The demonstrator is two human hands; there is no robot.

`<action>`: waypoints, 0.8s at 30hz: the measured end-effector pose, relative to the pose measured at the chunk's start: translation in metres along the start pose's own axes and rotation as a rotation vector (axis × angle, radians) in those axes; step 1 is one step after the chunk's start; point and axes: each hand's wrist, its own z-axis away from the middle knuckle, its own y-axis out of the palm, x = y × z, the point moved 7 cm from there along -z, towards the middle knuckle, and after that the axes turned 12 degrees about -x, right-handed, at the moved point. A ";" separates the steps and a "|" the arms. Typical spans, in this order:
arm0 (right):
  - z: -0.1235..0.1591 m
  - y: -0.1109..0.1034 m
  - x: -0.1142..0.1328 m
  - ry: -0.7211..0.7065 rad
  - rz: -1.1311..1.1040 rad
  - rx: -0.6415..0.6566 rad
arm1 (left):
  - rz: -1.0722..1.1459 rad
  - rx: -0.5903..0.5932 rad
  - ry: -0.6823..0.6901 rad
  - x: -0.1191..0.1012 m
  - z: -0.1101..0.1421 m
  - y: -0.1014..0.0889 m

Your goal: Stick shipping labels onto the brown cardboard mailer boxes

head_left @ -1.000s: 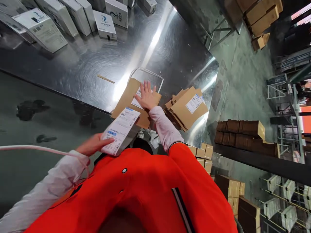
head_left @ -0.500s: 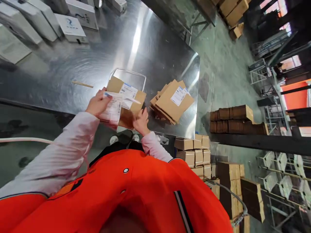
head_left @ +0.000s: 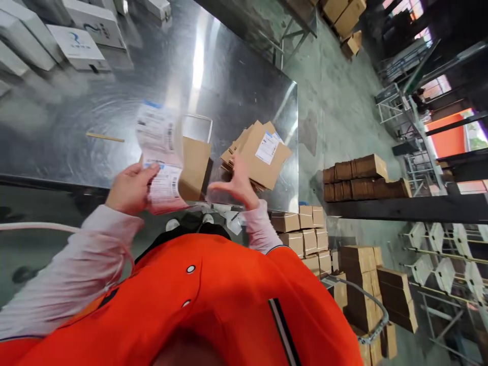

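Observation:
My left hand (head_left: 131,189) is shut on the lower end of a printed sheet of shipping labels (head_left: 162,147), which curls upward and has barcodes and blue marks. Beside the sheet lies a brown cardboard mailer (head_left: 195,169), partly hidden by it, on a clear-rimmed tray (head_left: 198,127). My right hand (head_left: 238,185) is open and empty, its fingers spread. It sits just below a stack of flat cardboard mailers (head_left: 259,155), whose top mailer carries a white label, and its fingertips appear to touch the stack's near edge.
All this lies on a shiny steel table (head_left: 236,76), with a thin wooden stick (head_left: 104,137) on it. White boxes (head_left: 78,46) stand at the far left. Stacked cartons (head_left: 301,234) stand past the table's right edge, and a pale cable (head_left: 38,227) runs at the left.
My left hand has lifted the label sheet up and away from the mailer, and the sheet now curls open. My right hand has left the mailer and opened near the stack.

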 end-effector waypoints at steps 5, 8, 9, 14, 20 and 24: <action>0.062 0.116 0.044 0.253 -0.570 0.214 | -0.089 0.120 0.057 0.012 0.024 -0.007; 0.078 0.132 0.046 0.330 -0.656 0.341 | 0.053 0.148 0.126 0.001 0.023 -0.018; 0.076 0.131 0.047 0.320 -0.663 0.384 | 0.083 0.125 0.120 0.000 0.021 -0.021; 0.038 0.112 0.055 0.185 -0.567 0.378 | 0.022 0.070 0.028 0.016 0.015 -0.018; 0.017 0.118 0.059 0.025 -0.337 0.363 | 0.010 -0.149 0.004 0.037 0.008 -0.011; -0.030 0.133 0.057 -0.053 -0.114 0.279 | 0.082 0.142 -0.186 0.053 0.000 0.010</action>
